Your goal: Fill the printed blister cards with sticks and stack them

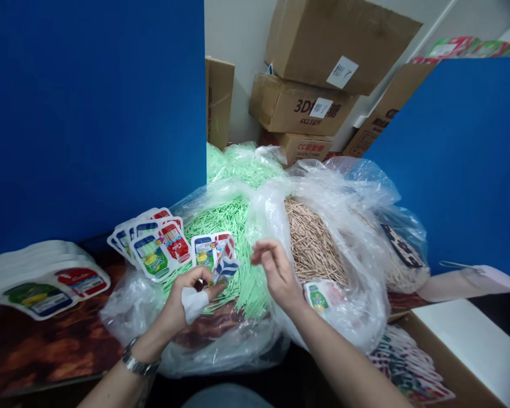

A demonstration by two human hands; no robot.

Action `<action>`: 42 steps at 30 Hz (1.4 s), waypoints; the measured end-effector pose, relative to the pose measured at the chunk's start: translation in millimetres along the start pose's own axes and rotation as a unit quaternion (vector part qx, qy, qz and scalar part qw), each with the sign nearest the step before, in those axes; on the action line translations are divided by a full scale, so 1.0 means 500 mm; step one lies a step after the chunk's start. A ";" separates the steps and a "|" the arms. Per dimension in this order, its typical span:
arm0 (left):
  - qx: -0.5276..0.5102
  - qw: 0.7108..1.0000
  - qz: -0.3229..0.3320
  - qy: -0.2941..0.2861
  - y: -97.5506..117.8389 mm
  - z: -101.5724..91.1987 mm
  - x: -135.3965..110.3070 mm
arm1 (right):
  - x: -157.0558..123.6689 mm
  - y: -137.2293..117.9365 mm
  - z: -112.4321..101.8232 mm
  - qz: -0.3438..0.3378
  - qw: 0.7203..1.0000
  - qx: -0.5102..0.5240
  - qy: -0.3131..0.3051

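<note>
My left hand point(191, 292) pinches a small printed plastic packet point(226, 268), blue, white and clear, between thumb and fingers. A white wrap covers its thumb, and a metal watch circles the wrist. My right hand point(276, 272) hovers to the right of the packet, its fingers loosely curled and apart, with nothing visible in them. Below and behind the hands are many thin light-green sticks point(221, 218) in an open clear plastic bag point(263, 212). A printed Sprite-and-Cola package point(204, 250) lies on the sticks just beyond my left hand.
Overlapping two-part packages point(157, 249) lie left of the green sticks; a stack of printed trays point(46, 286) is farther left. Brown sticks point(312, 238) fill a bag at right, with another package point(318, 297) before them. Cardboard boxes point(310, 105) stand behind. An open carton point(454, 362) holds more packages.
</note>
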State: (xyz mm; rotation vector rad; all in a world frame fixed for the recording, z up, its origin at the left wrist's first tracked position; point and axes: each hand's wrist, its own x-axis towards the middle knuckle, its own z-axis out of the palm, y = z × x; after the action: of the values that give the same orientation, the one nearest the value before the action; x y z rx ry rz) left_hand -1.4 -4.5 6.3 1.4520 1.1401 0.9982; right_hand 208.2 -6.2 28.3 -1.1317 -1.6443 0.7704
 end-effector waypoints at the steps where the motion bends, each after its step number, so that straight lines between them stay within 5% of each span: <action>1: -0.006 1.000 -0.004 0.003 0.003 -0.002 -0.003 | -0.016 0.022 0.007 0.033 0.998 0.000 -0.044; 3: -0.013 1.000 -0.011 0.003 0.006 -0.003 -0.007 | -0.047 0.072 0.015 0.045 0.981 -0.093 -0.163; 5: -0.007 1.000 -0.006 0.000 0.002 -0.002 -0.010 | -0.071 0.119 0.006 0.004 0.932 -0.262 -0.250; 12: -0.016 1.000 0.001 -0.003 -0.046 0.012 -0.012 | -0.090 0.168 -0.055 -0.145 0.765 -0.505 -0.372; 22: -0.011 1.000 -0.022 -0.018 -0.017 0.024 -0.019 | -0.087 0.149 -0.017 -0.251 0.689 -0.540 -0.412; 29: -0.015 1.000 -0.024 -0.014 -0.010 0.024 -0.019 | -0.077 0.176 -0.039 -0.232 0.719 -0.511 -0.410; 36: -0.032 0.999 -0.040 0.007 -0.042 0.034 -0.015 | -0.078 0.179 -0.050 -0.064 0.892 -0.342 -0.289; 42: -0.058 0.997 -0.041 0.007 -0.075 0.043 -0.011 | -0.070 0.165 -0.046 0.057 0.958 -0.187 -0.209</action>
State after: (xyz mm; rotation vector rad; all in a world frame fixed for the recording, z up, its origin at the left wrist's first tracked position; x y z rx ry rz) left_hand 12.5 -12.4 -34.3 1.2975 1.1242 1.0016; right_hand 260.0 -8.7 -48.4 -1.4052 -2.1593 0.8348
